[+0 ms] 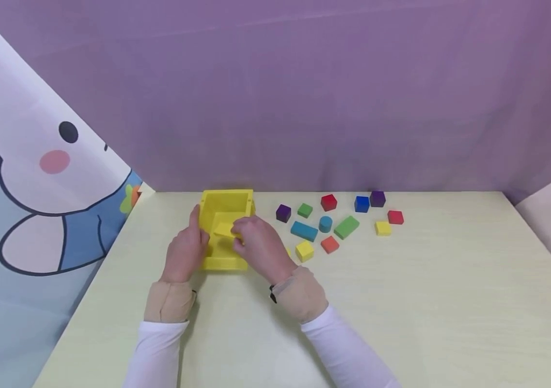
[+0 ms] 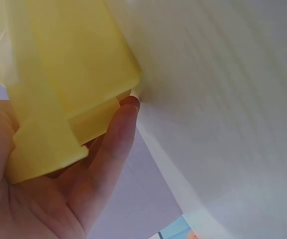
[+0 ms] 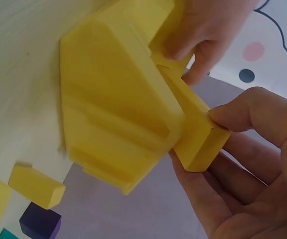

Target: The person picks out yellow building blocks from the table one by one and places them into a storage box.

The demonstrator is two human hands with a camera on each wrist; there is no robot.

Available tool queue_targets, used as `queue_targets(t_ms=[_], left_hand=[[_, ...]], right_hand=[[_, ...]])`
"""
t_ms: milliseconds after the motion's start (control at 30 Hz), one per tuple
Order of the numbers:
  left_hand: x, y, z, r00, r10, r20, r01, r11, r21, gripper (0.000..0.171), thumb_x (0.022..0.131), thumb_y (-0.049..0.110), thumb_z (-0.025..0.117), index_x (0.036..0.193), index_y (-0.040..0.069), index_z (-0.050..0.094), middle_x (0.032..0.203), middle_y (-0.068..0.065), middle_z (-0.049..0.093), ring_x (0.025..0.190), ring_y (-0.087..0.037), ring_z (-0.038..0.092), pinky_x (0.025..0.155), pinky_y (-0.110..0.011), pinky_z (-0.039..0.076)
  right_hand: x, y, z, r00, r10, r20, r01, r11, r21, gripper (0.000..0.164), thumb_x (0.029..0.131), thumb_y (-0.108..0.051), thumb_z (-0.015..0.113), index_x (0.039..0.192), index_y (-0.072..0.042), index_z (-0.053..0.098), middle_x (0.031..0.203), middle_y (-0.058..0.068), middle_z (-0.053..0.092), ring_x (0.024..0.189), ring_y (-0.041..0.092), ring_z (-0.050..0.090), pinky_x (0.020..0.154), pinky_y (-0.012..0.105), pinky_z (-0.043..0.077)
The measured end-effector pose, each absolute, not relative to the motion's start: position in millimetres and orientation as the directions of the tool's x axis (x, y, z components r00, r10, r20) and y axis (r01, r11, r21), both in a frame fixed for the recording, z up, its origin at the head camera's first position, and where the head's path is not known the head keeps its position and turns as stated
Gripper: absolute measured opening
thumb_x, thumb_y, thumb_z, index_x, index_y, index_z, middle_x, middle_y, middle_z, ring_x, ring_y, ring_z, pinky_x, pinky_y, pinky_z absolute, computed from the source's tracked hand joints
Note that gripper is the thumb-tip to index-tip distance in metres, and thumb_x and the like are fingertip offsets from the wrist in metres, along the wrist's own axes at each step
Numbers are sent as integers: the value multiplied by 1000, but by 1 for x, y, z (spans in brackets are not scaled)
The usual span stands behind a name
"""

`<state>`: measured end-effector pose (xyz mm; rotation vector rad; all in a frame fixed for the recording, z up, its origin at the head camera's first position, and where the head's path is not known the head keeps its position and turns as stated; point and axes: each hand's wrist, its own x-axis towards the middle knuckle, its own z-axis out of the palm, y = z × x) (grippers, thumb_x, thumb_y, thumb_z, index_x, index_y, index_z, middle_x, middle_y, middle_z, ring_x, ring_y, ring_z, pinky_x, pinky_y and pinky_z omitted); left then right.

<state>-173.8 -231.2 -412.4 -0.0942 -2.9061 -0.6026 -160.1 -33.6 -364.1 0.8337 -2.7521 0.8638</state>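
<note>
An open-topped yellow box stands toward the left of the table in the head view. My left hand holds its left wall, thumb on the inner side. In the left wrist view the fingers wrap the outside of the box's wall. Over the box's opening, my right hand pinches a long yellow block by one end. The block's other end reaches past the box's rim, partly hidden behind the wall in the right wrist view.
Several coloured blocks lie right of the box, among them a purple cube, a blue bar, a blue cylinder, a green bar and a yellow cube. A purple curtain hangs along the table's back edge.
</note>
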Motion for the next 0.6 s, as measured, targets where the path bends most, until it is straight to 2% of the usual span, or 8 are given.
queue_targets(t_ms=[133,367,600], left_hand=[[-173,-232,-412,-984,25,178,94,914,394,63,93,6,43,153,-1,23,60,-13,49,46,-27,43,44,-37,34],[-172,-235,-413,-987,14,159,76,919,388,64,94,7,43,154,0,21,60,-12,49,46,-26,42,44,-36,33],[-176,-232,-415,-990,-6,141,52,914,403,66,93,8,44,155,2,21,62,-12,50,48,-27,44,46,-37,35]], right_hand=[[-159,-39,-370,-805,-492,331,-593,680,-432,15,88,-4,66,96,-4,78,103,5,73,97,20,66,87,29,54],[-157,-55,-380,-776,-541,324,-631,675,-384,12,86,-4,65,81,-9,74,84,0,69,83,14,60,75,21,51],[-162,-62,-387,-756,-587,291,-655,679,-330,13,88,-4,66,92,-7,78,90,1,73,90,15,63,79,22,53]])
